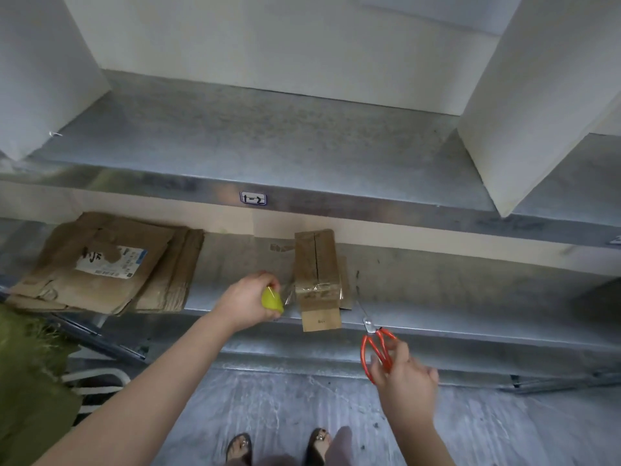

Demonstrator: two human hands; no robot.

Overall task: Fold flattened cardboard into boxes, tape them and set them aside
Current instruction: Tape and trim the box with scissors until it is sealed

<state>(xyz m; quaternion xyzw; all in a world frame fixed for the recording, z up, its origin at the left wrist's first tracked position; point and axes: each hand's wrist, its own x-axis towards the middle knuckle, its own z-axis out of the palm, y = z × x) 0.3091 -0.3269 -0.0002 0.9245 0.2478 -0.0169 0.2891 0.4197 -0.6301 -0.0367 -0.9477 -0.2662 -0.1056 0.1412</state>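
Head view: looking down at a metal shelf (437, 290) from standing height
Box (316, 264): small and folded up; it lies on the shelf by the front edge, with one end flap jutting over the edge; clear tape (289, 297) crosses its near end
Left hand (247, 299): fingers (267, 276) clenched round a yellow dispenser (272, 299) just left of the box; the tape runs from it to the box, probably held taut for cutting
Right hand (408, 378): blurred; fingers (401, 351) grasping red scissors (378, 348) by the handles, blades pointing up at the shelf edge; likely coming to cut the strip
Box and fingers: the box lies just beside the left fingers, joined by tape, not touching; the right fingers are lower right, apart from it
Stack (100, 264): flat cardboard on the same shelf, well to the left; seemingly waiting to be folded
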